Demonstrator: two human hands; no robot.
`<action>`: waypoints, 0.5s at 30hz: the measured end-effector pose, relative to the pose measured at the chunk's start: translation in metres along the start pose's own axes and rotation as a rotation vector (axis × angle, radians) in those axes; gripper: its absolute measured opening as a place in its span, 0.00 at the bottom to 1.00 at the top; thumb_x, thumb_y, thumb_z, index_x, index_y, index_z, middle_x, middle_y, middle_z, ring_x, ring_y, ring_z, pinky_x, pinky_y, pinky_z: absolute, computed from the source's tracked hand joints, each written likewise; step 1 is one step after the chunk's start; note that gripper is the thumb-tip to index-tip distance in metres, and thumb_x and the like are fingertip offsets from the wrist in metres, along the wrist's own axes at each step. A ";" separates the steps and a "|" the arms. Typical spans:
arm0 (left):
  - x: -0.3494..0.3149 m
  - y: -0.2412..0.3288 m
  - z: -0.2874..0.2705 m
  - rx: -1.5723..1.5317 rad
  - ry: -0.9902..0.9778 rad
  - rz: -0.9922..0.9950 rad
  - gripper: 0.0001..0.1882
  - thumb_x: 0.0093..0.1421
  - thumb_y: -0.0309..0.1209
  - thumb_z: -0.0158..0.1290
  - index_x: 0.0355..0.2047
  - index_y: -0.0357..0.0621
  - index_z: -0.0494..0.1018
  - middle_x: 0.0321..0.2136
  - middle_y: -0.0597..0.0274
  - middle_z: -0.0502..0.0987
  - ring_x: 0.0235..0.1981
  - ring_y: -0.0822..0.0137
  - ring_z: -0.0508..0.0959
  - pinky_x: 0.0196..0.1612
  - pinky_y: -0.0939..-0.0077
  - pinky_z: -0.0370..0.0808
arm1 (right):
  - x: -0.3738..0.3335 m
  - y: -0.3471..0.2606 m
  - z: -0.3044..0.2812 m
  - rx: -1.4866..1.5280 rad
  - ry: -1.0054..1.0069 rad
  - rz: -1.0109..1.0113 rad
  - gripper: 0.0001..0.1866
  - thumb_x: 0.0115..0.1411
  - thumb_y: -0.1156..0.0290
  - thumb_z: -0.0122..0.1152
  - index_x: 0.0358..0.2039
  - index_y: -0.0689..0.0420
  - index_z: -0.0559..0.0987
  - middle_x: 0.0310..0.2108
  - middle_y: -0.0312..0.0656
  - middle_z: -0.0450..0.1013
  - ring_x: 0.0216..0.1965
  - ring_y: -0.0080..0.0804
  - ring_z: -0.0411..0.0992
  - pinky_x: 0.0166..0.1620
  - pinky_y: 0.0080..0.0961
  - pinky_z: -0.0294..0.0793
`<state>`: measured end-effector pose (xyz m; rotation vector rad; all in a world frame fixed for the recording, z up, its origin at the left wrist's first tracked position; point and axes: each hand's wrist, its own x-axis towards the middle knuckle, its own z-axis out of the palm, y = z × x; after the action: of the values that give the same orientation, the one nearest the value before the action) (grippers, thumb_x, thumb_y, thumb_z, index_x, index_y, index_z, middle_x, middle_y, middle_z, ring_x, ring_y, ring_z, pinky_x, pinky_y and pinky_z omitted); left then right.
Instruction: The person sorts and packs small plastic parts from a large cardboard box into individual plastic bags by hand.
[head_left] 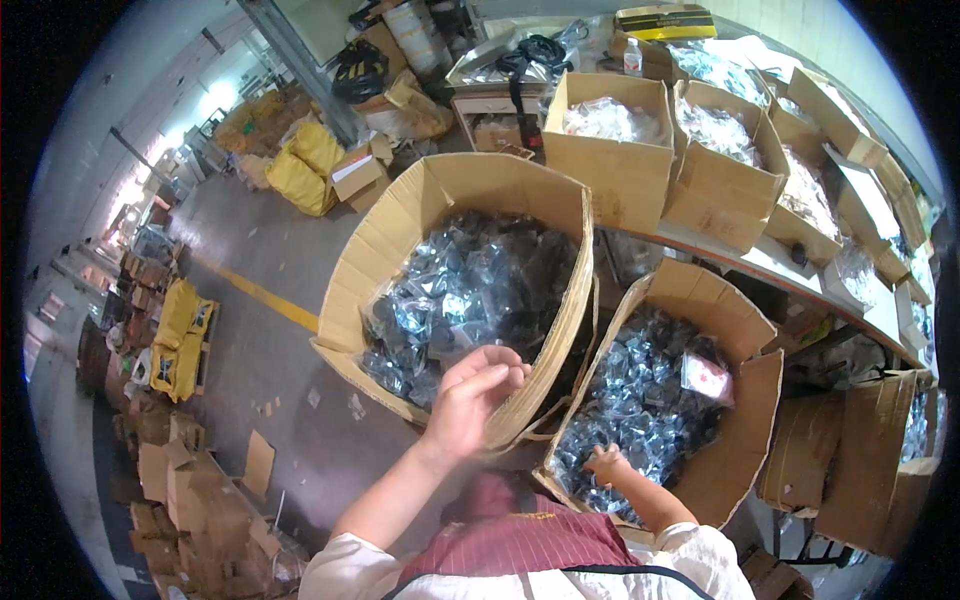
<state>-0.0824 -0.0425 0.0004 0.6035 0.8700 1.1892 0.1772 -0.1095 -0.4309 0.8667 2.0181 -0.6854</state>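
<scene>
My left hand (472,398) hovers at the near right rim of a large cardboard box (352,290). Its fingers are curled in toward the thumb; anything between them is too small to make out. Small clear plastic bags (480,275) with dark contents fill much of that box. To the right, a second cardboard box (750,425) holds a heap of similar shiny bags (645,385). My right hand (608,465) is down in its near left part, fingers bent onto a small plastic bag, fingertips partly hidden. A packet in white and red (706,380) lies on this heap.
Open cartons (610,175) of clear packets line a long table (790,275) at the back right. More cardboard boxes (845,470) stand at far right. Yellow sacks (305,170) and stacked cartons (200,500) sit leftward, with grey floor (240,240) and a yellow line between.
</scene>
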 end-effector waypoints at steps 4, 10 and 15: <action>0.001 -0.001 -0.004 -0.024 0.028 -0.023 0.08 0.67 0.24 0.48 0.45 0.38 0.73 0.34 0.61 0.79 0.41 0.71 0.79 0.50 0.78 0.75 | -0.006 0.004 -0.011 0.113 0.061 0.109 0.48 0.43 0.57 0.80 0.66 0.24 0.67 0.68 0.41 0.56 0.65 0.59 0.58 0.60 0.51 0.66; -0.002 0.000 -0.009 0.021 -0.003 0.022 0.08 0.66 0.24 0.49 0.44 0.38 0.73 0.34 0.60 0.79 0.41 0.71 0.78 0.50 0.78 0.74 | -0.021 -0.017 -0.025 0.054 0.032 0.123 0.43 0.45 0.58 0.77 0.63 0.21 0.70 0.68 0.43 0.56 0.65 0.63 0.57 0.61 0.60 0.64; 0.004 -0.002 -0.008 -0.017 -0.059 -0.018 0.09 0.66 0.23 0.49 0.45 0.37 0.73 0.36 0.59 0.79 0.39 0.72 0.79 0.48 0.79 0.76 | 0.000 -0.005 0.016 -0.166 0.035 -0.152 0.28 0.53 0.57 0.66 0.57 0.30 0.78 0.60 0.44 0.70 0.66 0.44 0.62 0.58 0.57 0.63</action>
<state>-0.0878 -0.0395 -0.0069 0.6128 0.8138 1.1558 0.1807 -0.1243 -0.4385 0.6372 2.1539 -0.5791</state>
